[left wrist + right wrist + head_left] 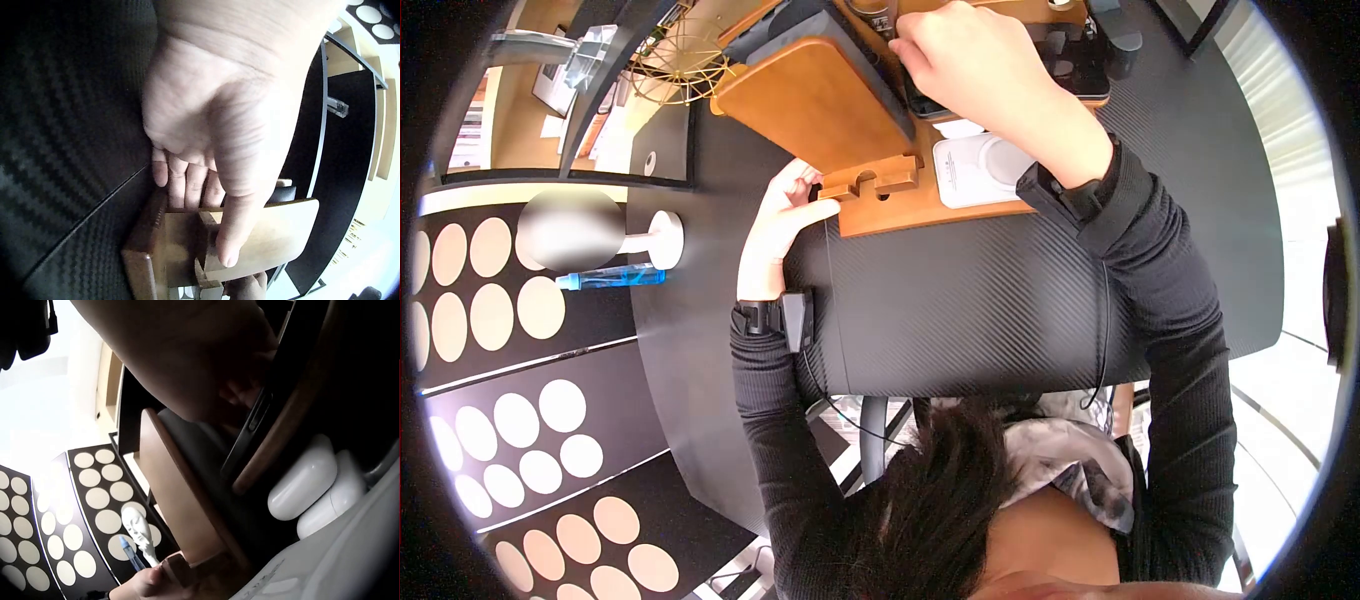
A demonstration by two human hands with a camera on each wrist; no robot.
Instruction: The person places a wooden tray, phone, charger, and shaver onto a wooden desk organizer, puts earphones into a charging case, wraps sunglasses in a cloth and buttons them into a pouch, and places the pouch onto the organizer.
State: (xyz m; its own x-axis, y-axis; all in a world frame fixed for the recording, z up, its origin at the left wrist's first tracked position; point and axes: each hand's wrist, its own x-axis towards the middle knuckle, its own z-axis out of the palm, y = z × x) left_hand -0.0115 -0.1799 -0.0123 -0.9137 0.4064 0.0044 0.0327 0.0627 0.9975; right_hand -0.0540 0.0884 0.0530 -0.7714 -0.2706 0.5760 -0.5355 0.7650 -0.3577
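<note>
A wooden desk stand has a tall tilted panel with dark items behind it. My left hand grips the stand's left end; in the left wrist view the thumb of this hand lies over the wooden ledge, other fingers around its side. My right hand is at the stand's back, beside a dark cylindrical item, its fingers bent and their tips hidden. In the right wrist view the hand is behind a dark phone-like slab. A white pad lies on the base.
The stand is on a black textured desk. Left of it are a gold wire basket, a white round-based object and a blue bottle. White rounded cases sit near the right wrist. Cables hang from both wrists.
</note>
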